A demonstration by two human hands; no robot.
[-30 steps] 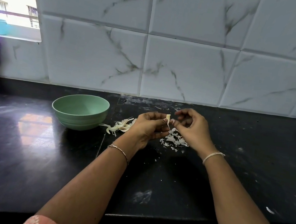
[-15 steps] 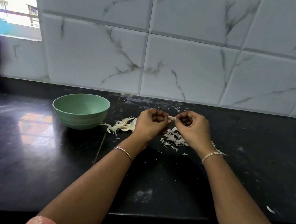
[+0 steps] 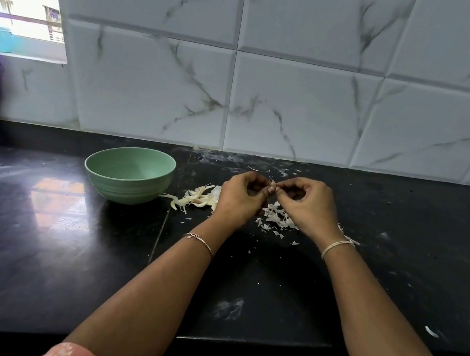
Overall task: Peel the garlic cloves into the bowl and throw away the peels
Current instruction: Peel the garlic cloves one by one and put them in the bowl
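Black counter [image 3: 35, 239] is used as work surface beneath both hands. Green bowl [image 3: 131, 189] is set well left of the left hand [image 3: 238, 199], likely kept in reach for peeled cloves; none can be made out inside. Left hand and right hand [image 3: 305, 206] are held fingertip to fingertip, fingers curled, one garlic clove [image 3: 271, 188] pinched between them, probably for pulling skin off. Stalky husks [image 3: 197, 199] lie just left of the left hand; peel flakes [image 3: 278, 219] are piled under the right, not yet discarded. Clove is small, pale, mostly hidden.
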